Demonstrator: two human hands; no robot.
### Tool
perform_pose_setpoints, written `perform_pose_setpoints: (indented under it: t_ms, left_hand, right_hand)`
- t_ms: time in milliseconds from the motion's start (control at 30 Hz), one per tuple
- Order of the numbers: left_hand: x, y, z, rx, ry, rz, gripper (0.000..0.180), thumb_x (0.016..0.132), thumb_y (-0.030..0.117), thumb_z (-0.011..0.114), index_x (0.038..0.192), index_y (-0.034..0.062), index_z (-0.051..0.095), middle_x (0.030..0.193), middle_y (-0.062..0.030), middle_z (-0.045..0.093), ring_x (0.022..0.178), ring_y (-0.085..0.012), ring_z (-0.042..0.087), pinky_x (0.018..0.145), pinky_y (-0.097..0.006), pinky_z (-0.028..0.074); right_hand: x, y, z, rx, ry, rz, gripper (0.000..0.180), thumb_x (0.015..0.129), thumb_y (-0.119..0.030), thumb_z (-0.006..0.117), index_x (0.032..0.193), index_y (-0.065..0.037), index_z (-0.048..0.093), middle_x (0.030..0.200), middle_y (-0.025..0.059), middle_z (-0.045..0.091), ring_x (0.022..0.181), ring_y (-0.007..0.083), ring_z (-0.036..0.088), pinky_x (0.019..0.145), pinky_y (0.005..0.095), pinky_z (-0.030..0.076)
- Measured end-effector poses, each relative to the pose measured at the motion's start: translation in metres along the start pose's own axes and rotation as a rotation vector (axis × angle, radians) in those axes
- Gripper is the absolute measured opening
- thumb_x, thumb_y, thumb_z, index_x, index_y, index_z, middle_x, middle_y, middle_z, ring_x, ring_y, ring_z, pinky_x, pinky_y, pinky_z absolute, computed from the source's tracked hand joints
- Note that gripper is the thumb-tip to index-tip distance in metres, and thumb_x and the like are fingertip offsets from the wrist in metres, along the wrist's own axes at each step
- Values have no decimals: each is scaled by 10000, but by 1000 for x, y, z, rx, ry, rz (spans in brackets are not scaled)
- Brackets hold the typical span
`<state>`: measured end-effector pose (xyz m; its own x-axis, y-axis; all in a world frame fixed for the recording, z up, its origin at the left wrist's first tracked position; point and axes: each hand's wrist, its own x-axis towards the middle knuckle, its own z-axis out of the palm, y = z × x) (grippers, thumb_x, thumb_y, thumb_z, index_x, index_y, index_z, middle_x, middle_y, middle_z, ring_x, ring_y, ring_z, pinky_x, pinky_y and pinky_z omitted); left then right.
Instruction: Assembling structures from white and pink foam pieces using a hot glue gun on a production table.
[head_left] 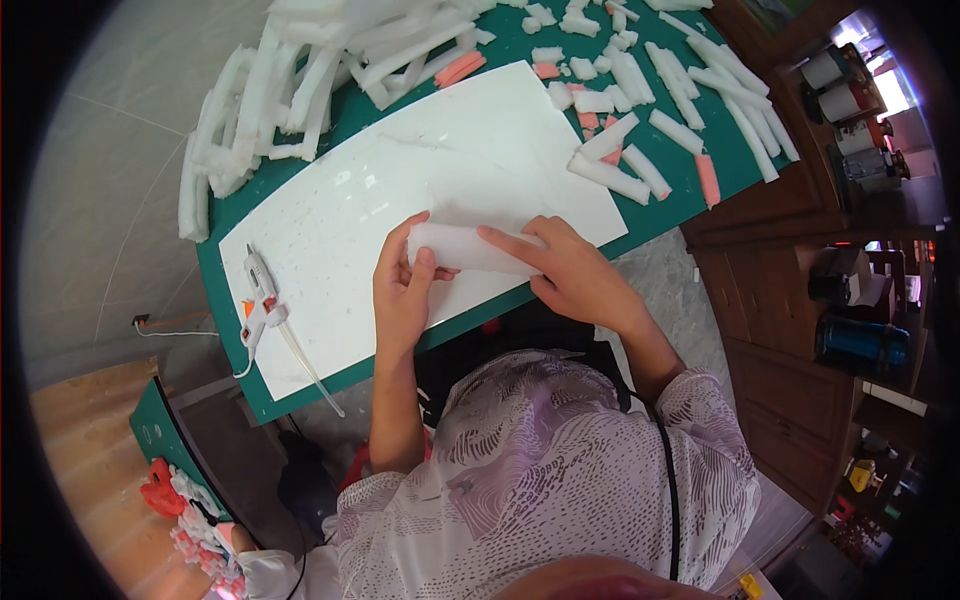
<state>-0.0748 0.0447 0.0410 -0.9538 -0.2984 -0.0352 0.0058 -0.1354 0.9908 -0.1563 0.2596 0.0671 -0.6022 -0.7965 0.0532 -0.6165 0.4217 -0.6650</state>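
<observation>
A white foam block (462,247) is held level between my hands, above the near part of a white board (380,190). My left hand (408,272) grips its left end, thumb on the front face and fingers behind and below. My right hand (568,265) is closed around the right end, its index finger stretched along the top of the foam. On the board's left side lies a white hot glue gun (262,290) with a glue stick (310,368) sticking out of its back.
Under the board is a green table (225,215). Long white foam strips (300,85) are heaped at the far left. Shorter white pieces (630,78) and pink foam pieces (708,180) lie scattered at the far right. Wooden cabinets (780,420) stand to the right.
</observation>
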Motion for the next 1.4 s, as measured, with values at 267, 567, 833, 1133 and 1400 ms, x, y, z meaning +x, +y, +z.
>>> perform_pose_setpoints:
  t_ms: [267,567,833,1133,1400]
  left_hand:
    - [-14,-9,-19,288,64,36,317,949,109,587,1231,-33,559,1118,-124,641,999,-151,604,861,-285,490]
    - [-17,-2,-16,759,66,252,310,893,97,629,1190,11,611,1149,-194,627,1065,-353,601,932,-364,461]
    - [-21,-5,-15,765,19,296,426,819,29,701,1236,28,611,1141,-170,617,1045,-303,601,904,-352,470]
    - [-37,-9,-18,877,-4,274,470,746,64,780,1185,2,625,1125,-151,600,1028,-297,579,877,-356,473]
    - [-37,-20,-12,927,31,388,413,754,27,752,1150,7,637,1138,-159,619,1042,-325,580,894,-387,470]
  right_hand:
    - [16,12,14,-186,123,-122,735,736,125,536,1351,-277,569,1133,138,549,1078,323,525,953,390,443]
    - [19,17,6,-212,29,-173,697,758,101,562,1352,-265,568,1244,124,532,1195,314,488,1020,413,393]
    - [18,33,8,-77,69,-275,535,854,-71,605,1367,-214,548,1106,121,595,1113,321,535,988,399,407]
    - [6,51,-64,139,271,-1,508,869,-110,614,1369,-97,524,1220,159,610,1097,342,565,1001,384,412]
    - [68,79,-56,-119,83,-188,552,871,-140,637,1398,-95,476,1268,158,586,1167,325,531,1007,404,411]
